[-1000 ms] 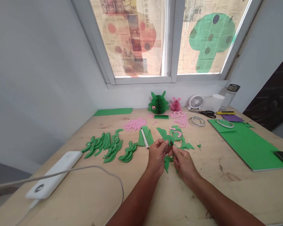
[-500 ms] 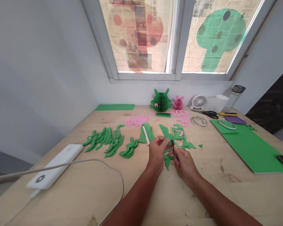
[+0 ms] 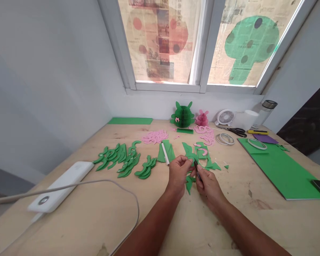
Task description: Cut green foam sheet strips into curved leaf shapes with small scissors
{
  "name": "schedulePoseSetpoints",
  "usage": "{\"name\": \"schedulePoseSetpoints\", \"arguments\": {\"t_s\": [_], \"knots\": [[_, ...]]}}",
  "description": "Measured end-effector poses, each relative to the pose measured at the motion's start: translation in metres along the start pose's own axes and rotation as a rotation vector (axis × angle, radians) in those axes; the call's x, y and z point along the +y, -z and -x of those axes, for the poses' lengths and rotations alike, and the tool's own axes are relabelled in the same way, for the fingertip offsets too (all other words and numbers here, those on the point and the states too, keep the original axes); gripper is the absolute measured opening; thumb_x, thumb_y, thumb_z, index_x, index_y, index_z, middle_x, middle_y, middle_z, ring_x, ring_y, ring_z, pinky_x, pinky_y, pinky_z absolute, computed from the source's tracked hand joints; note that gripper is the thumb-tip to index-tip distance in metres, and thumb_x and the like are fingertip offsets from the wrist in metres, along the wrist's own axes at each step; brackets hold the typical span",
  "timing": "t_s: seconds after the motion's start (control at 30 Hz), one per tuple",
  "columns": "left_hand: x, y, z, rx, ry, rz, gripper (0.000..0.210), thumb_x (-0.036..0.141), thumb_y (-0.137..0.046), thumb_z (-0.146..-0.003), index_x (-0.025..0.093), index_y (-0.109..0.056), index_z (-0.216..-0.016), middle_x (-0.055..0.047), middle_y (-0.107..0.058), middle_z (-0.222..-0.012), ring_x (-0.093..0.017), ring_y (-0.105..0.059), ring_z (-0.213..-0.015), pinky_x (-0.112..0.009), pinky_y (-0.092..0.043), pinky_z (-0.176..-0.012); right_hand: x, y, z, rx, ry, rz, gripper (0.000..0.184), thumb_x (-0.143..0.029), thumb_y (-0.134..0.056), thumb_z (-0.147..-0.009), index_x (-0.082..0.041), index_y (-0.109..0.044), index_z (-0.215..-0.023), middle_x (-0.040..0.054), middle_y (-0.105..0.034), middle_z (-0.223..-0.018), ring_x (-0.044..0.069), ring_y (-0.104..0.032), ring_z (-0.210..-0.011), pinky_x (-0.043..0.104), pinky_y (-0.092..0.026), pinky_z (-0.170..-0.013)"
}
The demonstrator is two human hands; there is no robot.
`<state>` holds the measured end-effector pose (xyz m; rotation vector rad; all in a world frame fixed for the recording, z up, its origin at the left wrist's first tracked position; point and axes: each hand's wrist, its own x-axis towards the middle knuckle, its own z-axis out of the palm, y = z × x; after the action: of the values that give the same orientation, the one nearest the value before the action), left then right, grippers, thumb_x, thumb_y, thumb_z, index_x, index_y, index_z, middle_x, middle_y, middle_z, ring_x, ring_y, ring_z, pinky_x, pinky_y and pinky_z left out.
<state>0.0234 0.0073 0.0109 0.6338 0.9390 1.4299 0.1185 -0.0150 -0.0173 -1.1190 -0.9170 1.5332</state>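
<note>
Fingertips of my left hand pinch a small curved piece of green paper above the table. Close beside it, my right hand is closed around small black scissors. The dark tip points up and away from me, at the paper's edge; my fingers cover most of the handles. Under and around both hands lie green paper scraps, some partly hidden by my fingers. Just beyond my left hand, a white pen-like stick rests on a folded green sheet.
Stacked green cut-outs lie to the left, pink cut-outs farther back. A white power bank trails a cable. Green sheets, tape rolls, larger scissors, a yellow cutter and a bottle are at right.
The scissors and my right hand have shifted very slightly against the green paper. My left hand keeps its pinch. The whole view has tilted a little.
</note>
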Motion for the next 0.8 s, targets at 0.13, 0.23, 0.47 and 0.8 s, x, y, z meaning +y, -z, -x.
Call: {"name": "schedulePoseSetpoints", "arguments": {"t_s": [0.13, 0.23, 0.47, 0.8], "knots": [[-0.0005, 0.0014, -0.0008, 0.002, 0.02, 0.007, 0.029, 0.024, -0.071, -0.051, 0.017, -0.043, -0.053, 0.01, -0.042, -0.042, -0.005, -0.04, -0.034, -0.026, -0.045, -0.053, -0.0019, 0.0, -0.0001, 0.009, -0.001, 0.015, 0.044, -0.059, -0.056, -0.071, -0.016, -0.054, -0.066, -0.0104, -0.03, -0.034, 0.004, -0.017, -0.03, 0.02, -0.009, -0.033], [0.0001, 0.0021, -0.0009, -0.01, 0.029, 0.024, 0.029, 0.023, -0.071, -0.051, 0.017, -0.043, -0.053, 0.01, -0.043, -0.042, -0.004, -0.039, -0.033, -0.027, -0.047, -0.056, -0.0022, 0.0003, 0.0001, 0.002, -0.001, 0.015, 0.044, -0.06, -0.055, -0.072, -0.016, -0.053, -0.065, -0.0104, -0.03, -0.034, 0.004, -0.016, -0.031, 0.02, -0.009, -0.033], [0.0034, 0.0026, 0.0002, -0.026, 0.048, 0.018, 0.03, 0.025, -0.073, -0.05, 0.017, -0.044, -0.053, 0.01, -0.044, -0.042, -0.005, -0.04, -0.032, -0.027, -0.046, -0.054, -0.0012, 0.001, -0.0007, -0.004, -0.008, 0.034, 0.046, -0.062, -0.056, -0.07, -0.016, -0.054, -0.065, -0.0105, -0.029, -0.034, 0.004, -0.017, -0.03, 0.02, -0.01, -0.033], [0.0051, 0.0015, 0.0021, -0.019, 0.048, 0.016, 0.028, 0.024, -0.072, -0.051, 0.017, -0.044, -0.052, 0.01, -0.041, -0.04, -0.005, -0.041, -0.032, -0.025, -0.045, -0.051, -0.0033, -0.0012, 0.002, -0.001, -0.026, -0.001, 0.044, -0.06, -0.056, -0.071, -0.015, -0.055, -0.066, -0.0104, -0.03, -0.034, 0.004, -0.017, -0.03, 0.018, -0.011, -0.031]]}}
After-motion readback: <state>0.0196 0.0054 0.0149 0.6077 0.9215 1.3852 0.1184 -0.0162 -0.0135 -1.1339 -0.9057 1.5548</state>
